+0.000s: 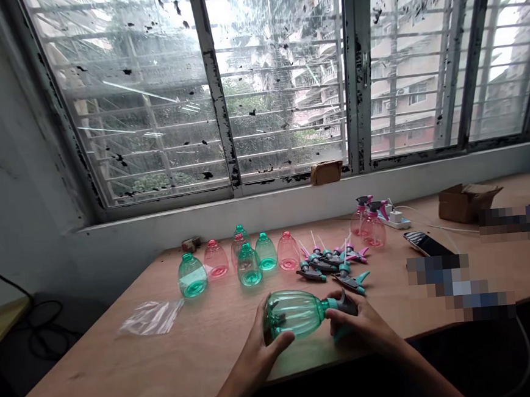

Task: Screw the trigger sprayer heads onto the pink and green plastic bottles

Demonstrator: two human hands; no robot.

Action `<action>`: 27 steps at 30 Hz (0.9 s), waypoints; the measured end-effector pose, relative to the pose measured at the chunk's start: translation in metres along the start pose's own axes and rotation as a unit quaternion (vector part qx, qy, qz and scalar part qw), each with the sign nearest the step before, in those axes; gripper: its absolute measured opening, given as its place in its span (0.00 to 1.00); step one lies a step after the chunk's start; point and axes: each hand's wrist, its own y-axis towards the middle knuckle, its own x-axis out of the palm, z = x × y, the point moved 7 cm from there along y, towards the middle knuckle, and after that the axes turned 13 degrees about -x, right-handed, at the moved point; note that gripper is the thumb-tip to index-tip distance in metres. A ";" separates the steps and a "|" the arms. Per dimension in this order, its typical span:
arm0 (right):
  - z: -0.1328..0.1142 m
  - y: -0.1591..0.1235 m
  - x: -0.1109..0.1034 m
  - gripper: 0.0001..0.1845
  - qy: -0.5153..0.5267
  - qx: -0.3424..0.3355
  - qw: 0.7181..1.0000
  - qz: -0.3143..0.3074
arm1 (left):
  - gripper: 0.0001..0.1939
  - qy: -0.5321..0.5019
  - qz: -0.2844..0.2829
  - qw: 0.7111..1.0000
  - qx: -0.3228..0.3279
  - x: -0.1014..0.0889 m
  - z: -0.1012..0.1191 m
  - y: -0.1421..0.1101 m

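Green bottle sideways between your two hands, left at the base, right at the spray head.
Your left hand (261, 340) is part-curled around the base end of the green bottle (297, 313), thumb along the near side; your right hand (356, 318) is closed on the grey-and-teal spray head (347, 304) at the neck, fingers partly hidden. Bottle lies roughly level, neck to your right, near the table's (204, 362) front edge; can't tell how tight the collar is. Loose spray heads (314, 275) sit in a pile just beyond your right hand; seven headless green and pink bottles (250, 268) stand beyond your left. Clear plastic bag (151, 319) flat on your left, two pink sprayers (374, 231) upright behind the pile, phone (428, 245) off to the right.
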 end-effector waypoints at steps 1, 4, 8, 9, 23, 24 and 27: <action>0.000 0.000 0.000 0.20 0.003 0.000 1.000 0.004 | 0.44 -0.003 0.001 1.000 -0.006 -0.001 -0.003 0.001; 0.000 0.000 -0.001 0.21 0.011 -0.001 1.000 0.016 | 0.55 -0.016 -0.012 0.999 -0.026 0.001 -0.011 0.003; 0.002 0.000 0.000 0.21 -0.002 -0.003 1.000 0.003 | 0.57 0.007 -0.029 1.000 0.000 0.007 -0.003 0.000; 0.002 0.000 0.000 0.21 -0.008 -0.003 1.000 -0.001 | 0.57 0.017 -0.027 0.999 0.004 0.007 0.000 -0.001; -0.005 -0.001 0.001 0.20 -0.025 -0.007 1.000 -0.008 | 0.58 0.056 0.009 0.998 0.006 0.006 0.011 -0.005; -0.006 -0.001 0.001 0.21 -0.027 -0.007 1.000 -0.008 | 0.58 0.059 0.017 0.998 -0.003 0.004 0.009 -0.004; -0.007 -0.002 0.001 0.21 -0.028 -0.008 1.000 -0.006 | 0.52 0.052 0.025 0.998 -0.032 0.001 0.006 -0.004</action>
